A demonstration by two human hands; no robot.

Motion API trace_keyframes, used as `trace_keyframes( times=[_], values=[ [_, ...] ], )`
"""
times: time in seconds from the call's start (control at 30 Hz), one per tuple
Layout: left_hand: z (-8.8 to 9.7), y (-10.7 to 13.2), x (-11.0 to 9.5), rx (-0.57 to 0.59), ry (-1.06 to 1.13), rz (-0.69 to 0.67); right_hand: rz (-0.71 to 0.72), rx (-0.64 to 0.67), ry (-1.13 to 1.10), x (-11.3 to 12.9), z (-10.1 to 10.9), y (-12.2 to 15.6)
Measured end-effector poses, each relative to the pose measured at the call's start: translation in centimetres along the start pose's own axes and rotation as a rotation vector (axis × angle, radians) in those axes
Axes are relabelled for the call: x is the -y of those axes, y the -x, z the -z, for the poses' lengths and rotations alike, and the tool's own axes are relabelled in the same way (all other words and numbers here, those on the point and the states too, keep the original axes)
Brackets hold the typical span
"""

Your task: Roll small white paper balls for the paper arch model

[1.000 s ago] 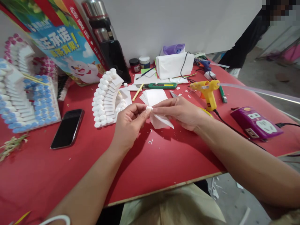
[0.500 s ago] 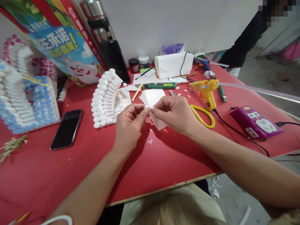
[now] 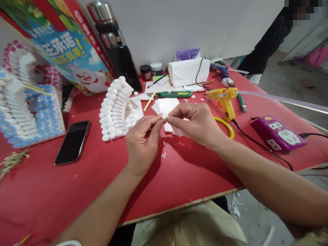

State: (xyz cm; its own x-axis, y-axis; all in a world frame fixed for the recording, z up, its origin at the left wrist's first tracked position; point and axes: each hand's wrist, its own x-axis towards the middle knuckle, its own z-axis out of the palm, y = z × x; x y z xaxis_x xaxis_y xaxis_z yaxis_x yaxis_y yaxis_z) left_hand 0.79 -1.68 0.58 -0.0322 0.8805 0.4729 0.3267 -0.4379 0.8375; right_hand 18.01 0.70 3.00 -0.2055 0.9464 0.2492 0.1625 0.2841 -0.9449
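White wad [image 3: 164, 116] partly shows between left hand [image 3: 143, 140] and right hand [image 3: 197, 123].

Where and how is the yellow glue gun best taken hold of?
The yellow glue gun is probably best gripped by its handle, from the near side: the handle points toward the camera, the nozzle left, and a clear stick juts out right.

Mod. bright, soft shadows, edge distort.
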Motion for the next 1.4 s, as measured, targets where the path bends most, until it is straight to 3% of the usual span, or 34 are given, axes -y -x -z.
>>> trace_keyframes(
  times=[0.17,0.23,0.33,0.6,0.77,0.97,1.03,1.23,1.3,1.4],
  values=[
    [0.8,-1.1,0.4,0.11,0.288,0.315,0.056,0.103,0.029,-0.1,0.9,-0.4],
    [1.1,-1.5,0.6,0.182,0.324,0.359,0.068,0.128,0.032,-0.1,1.0,-0.5],
    [1.3,-1.7,0.7,0.232,0.284,0.309,0.082,0.131,0.056,-0.3,1.0,-0.5],
    [1.4,-1.4,0.3,0.181,0.162,0.234,-0.025,0.029,0.158,0.0,0.5,-0.3],
    [1.4,-1.2,-0.4,0.179,0.089,0.195,0.088,0.007,0.285,0.0,0.1,0.2],
    [0.8,-1.0,-0.6,0.103,0.074,0.19,0.356,-0.059,0.61,-0.2,-0.5,0.6],
    [0.8,-1.1,-0.5,0.119,0.169,0.252,0.285,-0.042,0.498,0.0,-0.2,0.4],
    [1.2,-2.0,0.3,0.169,0.511,0.431,-0.309,0.151,-0.339,-0.6,1.3,-1.2],
    [1.2,-2.1,0.5,0.142,0.516,0.452,-0.423,0.149,-0.454,-1.2,1.3,-1.4],
    [1.1,-2.0,0.7,0.103,0.478,0.453,-0.478,0.178,-0.511,-1.7,0.6,-1.3]
  ],
)
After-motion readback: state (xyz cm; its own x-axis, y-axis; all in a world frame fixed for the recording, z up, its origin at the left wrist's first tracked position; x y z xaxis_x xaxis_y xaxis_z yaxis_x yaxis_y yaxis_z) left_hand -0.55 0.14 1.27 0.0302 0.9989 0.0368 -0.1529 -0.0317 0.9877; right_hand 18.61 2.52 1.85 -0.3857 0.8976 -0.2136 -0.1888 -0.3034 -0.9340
